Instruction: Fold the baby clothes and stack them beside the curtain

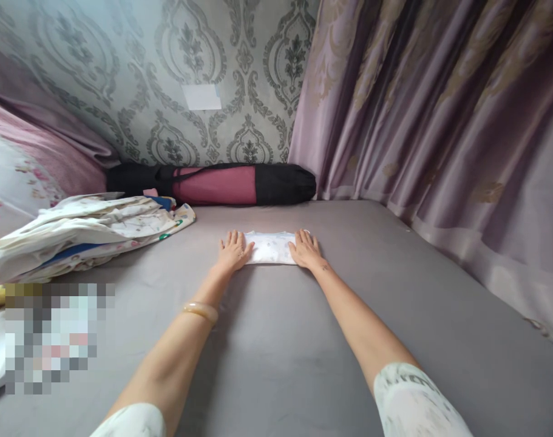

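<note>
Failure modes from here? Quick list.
1. The left hand and right hand lie flat at opposite ends of the white cloth; uneven pressure could skew or bunch it.
2. Its far edge looks uneven, so layers might loosen if the hands lift.
3. It lies on a soft-looking gray sheet, which could wrinkle or drag along if the cloth slides.

White cloth (faintly printed) | grey sheet | gold-patterned mauve curtain
</note>
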Demonstrator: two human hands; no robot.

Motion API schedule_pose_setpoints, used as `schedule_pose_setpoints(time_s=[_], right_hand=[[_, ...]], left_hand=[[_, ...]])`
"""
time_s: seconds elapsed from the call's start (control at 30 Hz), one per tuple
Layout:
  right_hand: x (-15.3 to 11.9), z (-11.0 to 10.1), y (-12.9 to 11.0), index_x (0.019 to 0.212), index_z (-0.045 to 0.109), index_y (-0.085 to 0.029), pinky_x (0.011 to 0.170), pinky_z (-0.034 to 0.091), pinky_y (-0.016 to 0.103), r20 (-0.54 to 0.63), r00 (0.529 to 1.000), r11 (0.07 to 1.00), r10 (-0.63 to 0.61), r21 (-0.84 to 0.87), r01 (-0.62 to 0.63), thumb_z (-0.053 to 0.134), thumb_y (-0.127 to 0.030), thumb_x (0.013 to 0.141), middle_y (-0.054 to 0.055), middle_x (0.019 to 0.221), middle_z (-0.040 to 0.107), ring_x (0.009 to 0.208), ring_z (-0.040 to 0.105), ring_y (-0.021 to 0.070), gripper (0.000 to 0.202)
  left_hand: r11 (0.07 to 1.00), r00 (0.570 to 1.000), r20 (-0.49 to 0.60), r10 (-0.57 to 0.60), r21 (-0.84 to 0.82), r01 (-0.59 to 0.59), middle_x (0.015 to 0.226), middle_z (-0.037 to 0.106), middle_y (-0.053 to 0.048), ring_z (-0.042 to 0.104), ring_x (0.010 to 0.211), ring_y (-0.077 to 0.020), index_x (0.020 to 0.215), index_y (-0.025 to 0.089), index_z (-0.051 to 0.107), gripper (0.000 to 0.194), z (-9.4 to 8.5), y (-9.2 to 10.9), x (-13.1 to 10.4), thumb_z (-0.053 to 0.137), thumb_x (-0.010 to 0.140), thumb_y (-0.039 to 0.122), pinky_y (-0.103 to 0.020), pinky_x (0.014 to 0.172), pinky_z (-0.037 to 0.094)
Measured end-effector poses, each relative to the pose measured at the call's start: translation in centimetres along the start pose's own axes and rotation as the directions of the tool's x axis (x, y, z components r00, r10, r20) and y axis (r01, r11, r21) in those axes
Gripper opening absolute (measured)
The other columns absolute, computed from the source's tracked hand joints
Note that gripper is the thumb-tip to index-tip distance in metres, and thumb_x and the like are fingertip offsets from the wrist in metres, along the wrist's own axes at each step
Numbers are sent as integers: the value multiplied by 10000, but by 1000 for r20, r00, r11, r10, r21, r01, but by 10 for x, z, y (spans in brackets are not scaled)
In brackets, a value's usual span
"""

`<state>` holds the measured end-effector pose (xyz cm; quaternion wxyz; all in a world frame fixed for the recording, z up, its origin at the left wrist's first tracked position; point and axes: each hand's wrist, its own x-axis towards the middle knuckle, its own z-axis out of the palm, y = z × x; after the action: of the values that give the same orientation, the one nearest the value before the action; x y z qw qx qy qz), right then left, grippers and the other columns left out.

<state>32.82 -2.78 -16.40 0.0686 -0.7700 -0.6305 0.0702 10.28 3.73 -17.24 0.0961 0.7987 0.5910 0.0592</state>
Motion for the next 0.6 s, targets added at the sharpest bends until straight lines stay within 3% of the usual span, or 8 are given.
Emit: schedule_pose_setpoints(time_s=[0.1, 0.23, 0.43, 0.6], right_hand=[[-2, -4, -11, 1516, 261, -81, 1181, 60, 452, -59, 997, 998, -53, 13, 54, 209, -407, 995, 131, 1604, 154, 1479, 94, 257, 617], [-3, 5, -20, 1518, 262, -80, 1182, 68, 420, -56, 994, 995, -94, 40, 96, 195, -433, 999, 133, 1596, 191, 1475, 122, 254, 631], [1, 21, -18, 1506, 288, -55, 1180, 71, 410, -67, 994, 997, -81, 5, 82, 177, -427, 1003, 130, 1578, 251, 1468, 153, 242, 635], [1, 22, -18, 1506, 290, -63, 1180, 81, 413, -66, 994, 997, -83, -8, 83, 184, -428, 1005, 123, 1577, 256, 1465, 163, 246, 629]], left_hand=[[1000, 995, -93, 22, 4, -21, 1592, 211, -135, 122, 1482, -286, 1503, 111, 286, 701, -6, 16, -7, 181, 957, 537, -526, 1180, 123], [998, 997, -73, -1, -56, -3, 1583, 249, -126, 158, 1477, -273, 1497, 143, 300, 674, -4, 30, -19, 164, 965, 532, -514, 1178, 152], [998, 999, -53, -3, -69, -1, 1578, 256, -146, 165, 1474, -284, 1460, 143, 347, 625, 12, 26, -26, 218, 970, 510, -528, 1167, 163], [998, 999, -48, -5, -65, 2, 1575, 264, -150, 171, 1473, -279, 1454, 123, 355, 622, 13, 23, -26, 231, 974, 500, -494, 1175, 170]])
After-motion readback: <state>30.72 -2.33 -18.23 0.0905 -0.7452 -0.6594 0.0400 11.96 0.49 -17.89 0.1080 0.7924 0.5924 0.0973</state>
